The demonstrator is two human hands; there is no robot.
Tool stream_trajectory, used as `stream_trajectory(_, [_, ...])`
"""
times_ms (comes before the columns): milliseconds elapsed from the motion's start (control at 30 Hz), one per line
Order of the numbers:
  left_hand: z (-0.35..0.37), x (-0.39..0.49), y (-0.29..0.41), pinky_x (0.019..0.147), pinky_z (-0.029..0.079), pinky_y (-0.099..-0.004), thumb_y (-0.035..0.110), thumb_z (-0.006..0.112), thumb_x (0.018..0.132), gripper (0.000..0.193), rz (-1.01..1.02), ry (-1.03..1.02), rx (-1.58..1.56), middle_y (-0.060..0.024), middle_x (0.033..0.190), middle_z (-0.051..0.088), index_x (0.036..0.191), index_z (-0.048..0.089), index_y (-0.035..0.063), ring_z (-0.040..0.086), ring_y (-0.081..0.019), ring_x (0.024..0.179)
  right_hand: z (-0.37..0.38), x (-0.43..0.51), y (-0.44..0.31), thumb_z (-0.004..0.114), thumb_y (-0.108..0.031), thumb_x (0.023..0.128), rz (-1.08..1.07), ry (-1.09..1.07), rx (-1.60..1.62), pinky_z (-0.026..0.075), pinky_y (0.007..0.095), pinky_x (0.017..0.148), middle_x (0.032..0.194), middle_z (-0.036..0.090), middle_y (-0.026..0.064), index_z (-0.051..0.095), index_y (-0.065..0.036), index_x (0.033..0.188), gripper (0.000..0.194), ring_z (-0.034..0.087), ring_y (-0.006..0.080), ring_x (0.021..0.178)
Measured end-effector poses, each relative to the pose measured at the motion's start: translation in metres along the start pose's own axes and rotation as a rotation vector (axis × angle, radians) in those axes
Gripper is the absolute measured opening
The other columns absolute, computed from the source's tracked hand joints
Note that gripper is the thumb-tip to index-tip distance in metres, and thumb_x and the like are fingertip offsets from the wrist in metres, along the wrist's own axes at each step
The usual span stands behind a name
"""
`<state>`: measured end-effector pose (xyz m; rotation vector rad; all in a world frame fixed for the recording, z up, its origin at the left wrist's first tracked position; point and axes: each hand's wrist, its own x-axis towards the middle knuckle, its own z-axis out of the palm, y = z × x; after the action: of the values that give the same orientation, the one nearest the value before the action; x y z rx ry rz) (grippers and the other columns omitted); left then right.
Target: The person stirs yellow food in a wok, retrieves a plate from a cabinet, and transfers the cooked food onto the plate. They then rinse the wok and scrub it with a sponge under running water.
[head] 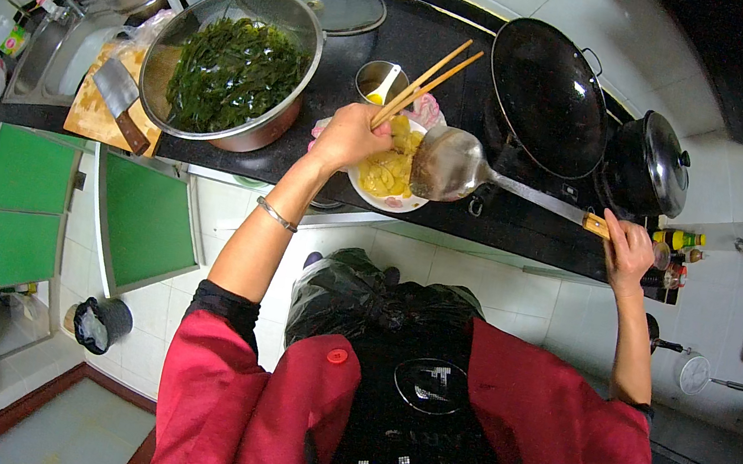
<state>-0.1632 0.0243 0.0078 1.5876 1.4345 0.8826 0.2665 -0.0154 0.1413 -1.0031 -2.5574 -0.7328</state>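
My left hand [352,139] grips a pair of wooden chopsticks [427,83] above a white plate [387,203]. Yellow sliced food, maybe potato, [381,175] lies on that plate. Out to the right, my right hand [626,251] holds the wooden handle of a metal wok spatula [452,166], whose broad blade hangs over the plate's right side. Behind the plate stands a small metal pot [370,75] with a white spoon [388,81] and something yellow in it. A pink-patterned cloth or dish [429,110] shows partly behind the plate.
A large metal strainer [160,64] of dark green leafy food sits left, near a cleaver [117,88] on a wooden cutting board [85,118]. A black wok [548,99] and lidded black pot [648,164] stand right. One green cabinet door [141,223] hangs open below the counter.
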Motion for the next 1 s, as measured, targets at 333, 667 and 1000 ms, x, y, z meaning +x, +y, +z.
stream_trajectory(333, [0.024,0.005,-0.024,0.066,0.047,-0.0432,0.019,0.059,0.078,0.018,0.056,-0.003,0.487,-0.0195,0.075,0.061,0.084,0.063,0.0032,0.061,-0.0359,0.073,-0.002,-0.058,0.024,0.065,-0.01,0.077,0.526,0.015,0.059,0.047,0.0317,0.066,0.089,0.061,0.0091,0.059,-0.013,0.114,0.038,0.058,0.0232,0.073])
stream_trajectory(667, [0.034,0.012,-0.025,0.074,0.046,-0.0425,0.014,0.055,0.076,0.025,0.116,0.022,0.308,-0.0241,0.091,0.06,0.097,0.058,0.0004,0.059,-0.0371,0.084,0.045,-0.081,0.022,0.058,-0.023,0.082,1.085,-0.378,0.068,0.048,0.0402,0.067,0.098,0.063,0.0117,0.051,-0.024,0.122,0.041,0.062,0.0306,0.082])
stream_trajectory(1000, [0.059,0.025,0.052,0.072,0.045,-0.04,0.006,0.037,0.083,0.025,0.026,-0.07,0.115,-0.0221,0.082,0.055,0.107,0.04,-0.0001,0.058,-0.0316,0.077,0.087,-0.065,0.007,0.058,-0.006,0.074,0.949,-0.345,-0.068,0.049,0.0419,0.065,0.084,0.06,0.0131,0.051,-0.014,0.12,0.047,0.06,0.0318,0.074])
